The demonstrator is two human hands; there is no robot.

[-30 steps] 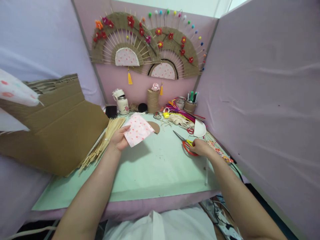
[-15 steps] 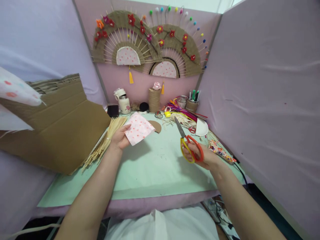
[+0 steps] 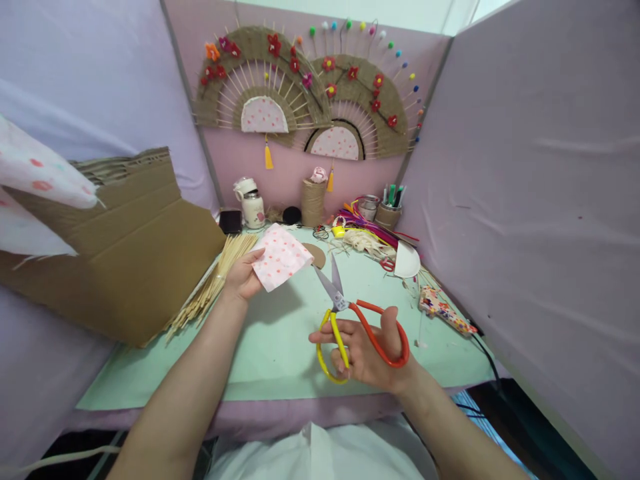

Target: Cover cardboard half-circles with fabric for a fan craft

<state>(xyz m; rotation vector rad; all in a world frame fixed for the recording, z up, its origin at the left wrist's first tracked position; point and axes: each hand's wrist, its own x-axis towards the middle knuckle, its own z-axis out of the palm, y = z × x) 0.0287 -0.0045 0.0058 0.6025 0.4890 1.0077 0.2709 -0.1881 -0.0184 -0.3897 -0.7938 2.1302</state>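
Observation:
My left hand [image 3: 243, 275] pinches the left edge of a pink piece of fabric [image 3: 283, 259] with red dots, holding it above the table. In my right hand [image 3: 373, 350] is a pair of scissors [image 3: 340, 304] with one yellow and one red handle. Thumb and fingers sit in the handle loops, and the blades are spread apart. One blade tip points at the fabric's right corner, close to it; I cannot tell if they touch. Behind the fabric lies a brown cardboard piece [image 3: 315, 255] with a rounded edge, partly hidden.
Bundled thin sticks [image 3: 215, 287] and a large cardboard sheet [image 3: 135, 247] are on the left. A twine roll [image 3: 313, 203], a flask [image 3: 253, 209] and a pen holder [image 3: 389, 215] stand at the back. A floral-patterned glue gun [image 3: 445, 311] lies at right. Decorated fans [image 3: 263, 63] hang behind.
My right hand has moved left with the scissors, towards the fabric. The blades have gone from closed to spread. My left hand keeps its hold on the fabric.

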